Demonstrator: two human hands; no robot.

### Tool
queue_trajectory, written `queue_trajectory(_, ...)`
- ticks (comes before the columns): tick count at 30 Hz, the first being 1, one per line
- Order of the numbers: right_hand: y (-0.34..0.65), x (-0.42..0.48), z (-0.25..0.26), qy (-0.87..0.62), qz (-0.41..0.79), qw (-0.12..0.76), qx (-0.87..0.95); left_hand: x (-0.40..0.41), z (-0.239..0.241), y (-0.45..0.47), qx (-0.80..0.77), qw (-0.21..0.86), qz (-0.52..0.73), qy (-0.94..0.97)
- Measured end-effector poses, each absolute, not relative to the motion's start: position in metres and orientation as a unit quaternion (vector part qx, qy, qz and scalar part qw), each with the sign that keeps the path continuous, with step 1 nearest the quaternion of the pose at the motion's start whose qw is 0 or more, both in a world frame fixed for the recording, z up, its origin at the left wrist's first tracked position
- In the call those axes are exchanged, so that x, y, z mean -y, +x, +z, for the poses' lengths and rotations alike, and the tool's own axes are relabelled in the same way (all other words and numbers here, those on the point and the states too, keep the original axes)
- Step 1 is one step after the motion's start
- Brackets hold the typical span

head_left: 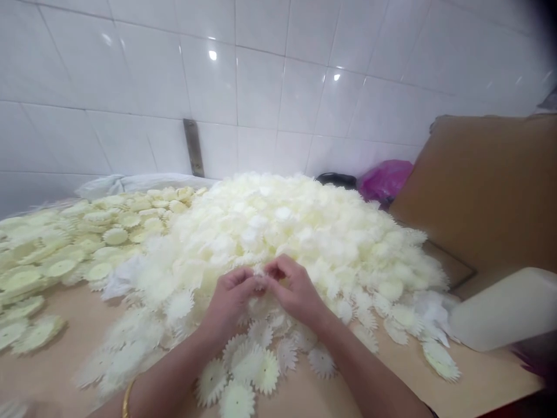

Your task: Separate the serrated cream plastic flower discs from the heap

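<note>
My left hand (231, 296) and my right hand (296, 288) meet at the front of a big heap of artificial flower petal discs (282, 226). Both hands are closed, thumbs and fingertips pinching a small white petal disc (259, 271) between them. Fingers hide most of it, so its exact shape and layers are unclear. The heaped discs are pale cream, thin, with toothed edges. Just below my hands, several loose discs (249, 363) lie flat, some showing a small hole in the middle.
Yellower stacked discs (61, 267) spread at the left of the tabletop (82, 316). On the right are a cardboard box (483, 191), a whitish cylindrical container (509, 307) and a purple plastic bag (385, 179). A tiled wall (261, 87) stands behind the heap.
</note>
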State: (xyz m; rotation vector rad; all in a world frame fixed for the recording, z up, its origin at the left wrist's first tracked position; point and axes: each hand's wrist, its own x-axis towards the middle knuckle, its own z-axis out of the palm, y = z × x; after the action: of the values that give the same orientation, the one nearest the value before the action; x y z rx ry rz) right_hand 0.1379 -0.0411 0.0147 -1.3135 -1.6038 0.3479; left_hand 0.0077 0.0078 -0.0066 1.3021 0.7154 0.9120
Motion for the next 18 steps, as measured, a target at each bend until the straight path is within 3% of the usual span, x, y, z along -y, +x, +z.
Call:
queue_trajectory(10, 0.144, 0.038, 0.015, -0.56, 0.126, 0.518, 0.634, -0.009, -0.009, 0.007, -0.327, 0.655, 0.389, 0.559)
queue_trajectory(18, 0.145, 0.042, 0.01, -0.602, 0.011, 0.583, 0.545, 0.003, 0.005, 0.011, -0.312, 0.634, 0.399, 0.584)
